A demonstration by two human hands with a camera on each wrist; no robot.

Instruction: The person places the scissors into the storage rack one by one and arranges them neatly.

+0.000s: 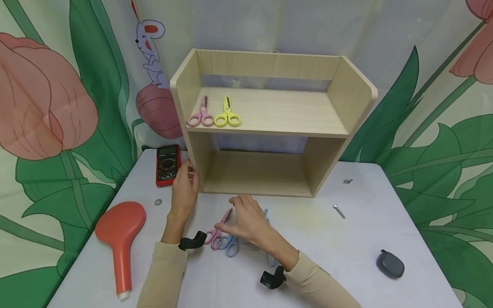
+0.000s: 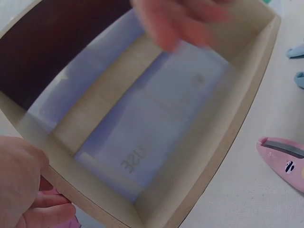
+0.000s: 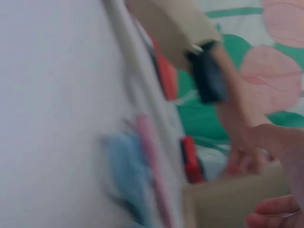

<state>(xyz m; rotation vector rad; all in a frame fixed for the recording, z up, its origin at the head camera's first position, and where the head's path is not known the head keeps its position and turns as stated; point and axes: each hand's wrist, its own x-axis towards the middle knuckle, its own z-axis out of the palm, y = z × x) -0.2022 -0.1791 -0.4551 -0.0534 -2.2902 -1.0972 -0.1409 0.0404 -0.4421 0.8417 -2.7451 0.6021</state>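
right now my right hand (image 1: 249,218) hovers with its fingers relaxed and spread just over the pink scissors (image 1: 219,229) and the blue scissors (image 1: 230,244), which lie on the table (image 1: 346,256) at lower centre of the frame, in front of the wooden shelf (image 1: 269,124). the pink pair's long axis runs diagonally, blades toward the upper right, handles toward the lower left, so it sits just under and left of my right palm; i judge that hand the nearer. my left hand (image 1: 185,186) rests against the shelf's lower left front edge, fingers curled round the side panel. on the upper board, left side, lie another pink pair (image 1: 201,114) and a yellow pair (image 1: 227,114), with bare board to their right.
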